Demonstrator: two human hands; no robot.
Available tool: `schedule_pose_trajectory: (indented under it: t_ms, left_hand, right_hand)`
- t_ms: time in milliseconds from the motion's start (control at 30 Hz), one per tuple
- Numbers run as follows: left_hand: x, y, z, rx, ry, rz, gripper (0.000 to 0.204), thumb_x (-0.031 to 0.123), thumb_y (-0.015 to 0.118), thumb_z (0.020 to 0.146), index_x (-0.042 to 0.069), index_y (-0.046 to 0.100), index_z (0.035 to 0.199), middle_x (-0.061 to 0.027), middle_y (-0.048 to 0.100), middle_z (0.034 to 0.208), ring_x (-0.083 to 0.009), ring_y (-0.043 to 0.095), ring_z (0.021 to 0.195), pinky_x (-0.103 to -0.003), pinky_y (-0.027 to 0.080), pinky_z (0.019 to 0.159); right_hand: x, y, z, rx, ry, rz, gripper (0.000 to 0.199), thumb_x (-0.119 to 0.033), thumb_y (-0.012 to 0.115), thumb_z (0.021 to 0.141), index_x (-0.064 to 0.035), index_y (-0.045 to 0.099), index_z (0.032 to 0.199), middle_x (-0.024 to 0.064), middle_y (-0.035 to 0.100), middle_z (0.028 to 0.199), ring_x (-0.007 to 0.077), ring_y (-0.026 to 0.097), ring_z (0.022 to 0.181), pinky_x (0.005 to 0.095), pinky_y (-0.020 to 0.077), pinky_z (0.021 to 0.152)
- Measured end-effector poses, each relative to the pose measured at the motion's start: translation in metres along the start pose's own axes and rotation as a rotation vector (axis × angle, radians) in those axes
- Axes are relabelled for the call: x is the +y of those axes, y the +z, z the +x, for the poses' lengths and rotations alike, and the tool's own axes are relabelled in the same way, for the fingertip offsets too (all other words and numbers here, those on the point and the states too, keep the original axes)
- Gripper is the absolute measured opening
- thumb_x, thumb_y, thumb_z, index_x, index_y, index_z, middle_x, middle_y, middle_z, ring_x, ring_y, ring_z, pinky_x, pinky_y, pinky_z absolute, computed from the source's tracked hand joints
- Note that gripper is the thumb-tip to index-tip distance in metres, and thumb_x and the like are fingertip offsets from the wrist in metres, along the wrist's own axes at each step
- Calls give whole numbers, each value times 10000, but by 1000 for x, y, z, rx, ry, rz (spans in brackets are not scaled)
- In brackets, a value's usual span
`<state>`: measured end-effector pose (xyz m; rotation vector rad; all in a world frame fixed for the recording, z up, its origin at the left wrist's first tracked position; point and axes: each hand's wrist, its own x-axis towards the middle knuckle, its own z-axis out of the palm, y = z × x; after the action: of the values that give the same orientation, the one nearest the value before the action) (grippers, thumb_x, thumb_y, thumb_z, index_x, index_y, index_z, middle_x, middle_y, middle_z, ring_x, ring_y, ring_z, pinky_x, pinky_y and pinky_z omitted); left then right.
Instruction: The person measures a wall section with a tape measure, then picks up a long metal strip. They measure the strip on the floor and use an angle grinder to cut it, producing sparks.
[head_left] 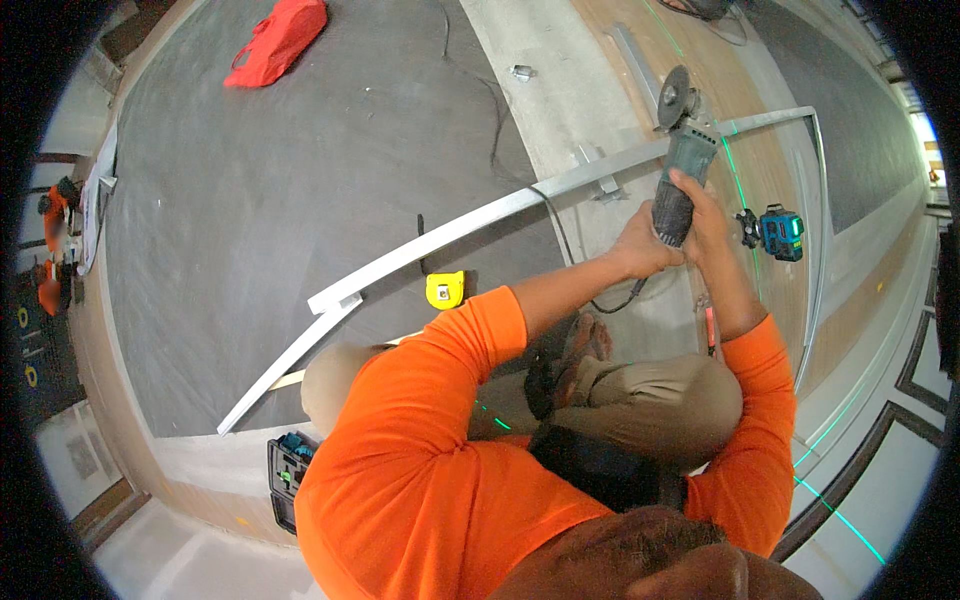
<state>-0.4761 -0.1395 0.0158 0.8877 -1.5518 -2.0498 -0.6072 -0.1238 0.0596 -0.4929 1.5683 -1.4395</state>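
Both hands are wrapped round a grey-green angle grinder (690, 150), which points away from me with its cutting disc (675, 96) at the far end. My left hand (640, 245) grips the rear of the body from the left, and my right hand (706, 214) closes on it from the right. Below the grinder runs a long pale metal profile (480, 220), slanting across the floor. The disc appears beyond the profile; whether it touches anything I cannot tell. A black cord (625, 303) leaves the grinder's rear end.
A yellow tape measure (445, 291) lies near my left knee. On the right stands a teal laser level (781, 232), casting green lines. A shorter profile (290, 362) touches the long one's left end. Also around are a red bag (278, 42), an open tool case (284, 484) and people (56, 217) far left.
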Motion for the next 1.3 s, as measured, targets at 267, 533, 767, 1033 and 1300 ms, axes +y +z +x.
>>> schedule_pose_trajectory:
  t_ms: [267,533,767,1033,1300]
  left_hand:
    - [-21,-8,21,29,270,357,971,383,921,609,-45,446,1340,-246,666,1095,-423,640,1063,-445,488,980]
    - [-5,-233,-40,-86,76,1193,1079,587,846,672,100,368,1507,-291,477,1424,-463,502,1278,-519,438,1060]
    - [-19,-312,-139,-96,-453,1520,1156,585,819,719,107,208,1577,-233,490,1434,-407,471,1331,-489,409,1114]
    - [-49,-327,-147,-66,-567,1364,768,416,732,841,55,416,1440,-240,644,1220,-384,647,1097,-457,529,934]
    - [-71,-336,-143,-55,-415,1308,605,400,701,879,46,515,1332,-214,668,1161,-373,656,1072,-468,534,905]
  right_hand:
    - [-10,15,25,96,-107,-330,414,-135,839,742,-76,607,1080,16,636,884,125,604,744,295,491,655]
    - [25,-42,35,-62,-226,-793,677,-196,851,658,-11,563,1241,127,689,1014,251,667,918,369,532,836]
    - [37,-47,20,-87,71,-1008,724,-240,827,655,36,547,1264,146,697,988,259,678,865,364,533,803]
    - [48,-42,20,-104,194,-1077,821,-256,822,654,44,497,1345,197,675,1106,288,670,993,379,520,888]
    - [64,-54,32,-62,186,-1122,811,-251,822,646,19,515,1347,197,677,1103,296,674,980,384,527,878]
